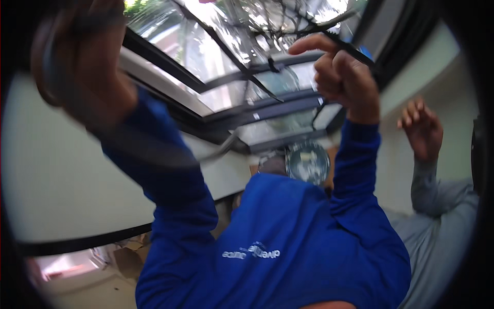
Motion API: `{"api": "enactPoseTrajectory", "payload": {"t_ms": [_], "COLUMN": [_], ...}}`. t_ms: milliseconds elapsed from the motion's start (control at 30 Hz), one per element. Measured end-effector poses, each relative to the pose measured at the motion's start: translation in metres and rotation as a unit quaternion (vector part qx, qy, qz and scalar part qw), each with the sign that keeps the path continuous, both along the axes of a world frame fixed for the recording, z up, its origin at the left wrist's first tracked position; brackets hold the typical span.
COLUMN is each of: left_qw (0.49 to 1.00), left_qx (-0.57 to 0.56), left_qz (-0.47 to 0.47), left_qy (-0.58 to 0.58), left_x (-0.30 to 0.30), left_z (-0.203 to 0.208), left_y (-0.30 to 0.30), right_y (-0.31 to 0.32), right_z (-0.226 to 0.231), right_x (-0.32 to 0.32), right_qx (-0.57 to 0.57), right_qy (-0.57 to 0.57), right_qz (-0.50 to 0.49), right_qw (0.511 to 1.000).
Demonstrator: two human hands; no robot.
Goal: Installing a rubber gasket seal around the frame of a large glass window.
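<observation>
My left hand (pixel 98 67) is raised high at the upper left, smeared by motion. It appears closed round a dark grey flexible strip (pixel 170 159), whose blurred curve passes in front of my left forearm. At the upper right is my right hand (pixel 345 74), in front of a dark-framed window (pixel 288 98). Its index finger reaches out to the left, while the thumb and other fingers curl in. Whether anything small is inside those curled fingers cannot be made out. Thin black lines, perhaps cords, cross the window near the right hand.
On the right a co-worker in grey sleeves (pixel 437 193) holds up a hand (pixel 422 129), close to my right arm. A pale panel with a dark edge (pixel 67 165) spans the left. Below the window sits a round dark-rimmed tub (pixel 307 162). Cardboard (pixel 128 262) lies lower left.
</observation>
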State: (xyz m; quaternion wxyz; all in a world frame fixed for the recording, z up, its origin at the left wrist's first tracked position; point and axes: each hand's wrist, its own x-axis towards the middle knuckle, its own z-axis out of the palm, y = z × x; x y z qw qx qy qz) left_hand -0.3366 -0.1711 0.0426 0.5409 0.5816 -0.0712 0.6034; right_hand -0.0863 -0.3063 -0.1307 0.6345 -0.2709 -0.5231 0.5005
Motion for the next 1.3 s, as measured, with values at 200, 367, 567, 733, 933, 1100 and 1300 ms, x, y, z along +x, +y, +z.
{"api": "enactPoseTrajectory", "payload": {"t_ms": [200, 367, 567, 733, 933, 1100, 1300], "left_qw": [0.850, 0.668, 0.552, 0.451, 0.411, 0.416, 0.452], "left_qx": [-0.358, -0.497, -0.530, -0.523, -0.534, -0.658, -0.690], "left_qz": [-0.377, -0.154, -0.393, -0.438, -0.455, -0.356, -0.270], "left_qy": [0.083, 0.533, 0.510, 0.575, 0.582, 0.517, 0.497], "left_x": [-0.062, -0.020, 0.000, 0.005, -0.010, -0.024, -0.057], "left_z": [-0.162, -0.297, -0.403, -0.448, -0.486, -0.507, -0.503], "left_y": [-0.047, -0.121, -0.121, -0.129, -0.148, -0.189, -0.267], "right_y": [-0.067, -0.109, -0.088, -0.101, -0.183, -0.250, -0.145], "right_z": [-0.129, -0.176, -0.210, -0.282, -0.365, -0.486, -0.487], "right_x": [-0.040, -0.109, -0.146, -0.126, -0.094, -0.072, -0.038], "right_qx": [-0.225, -0.254, -0.236, -0.382, -0.571, -0.677, -0.404], "right_qy": [0.299, 0.372, 0.397, 0.377, 0.352, 0.277, -0.147], "right_qz": [-0.124, -0.249, -0.362, -0.484, -0.398, -0.431, -0.587], "right_qw": [0.919, 0.858, 0.810, 0.691, 0.626, 0.529, 0.686]}}
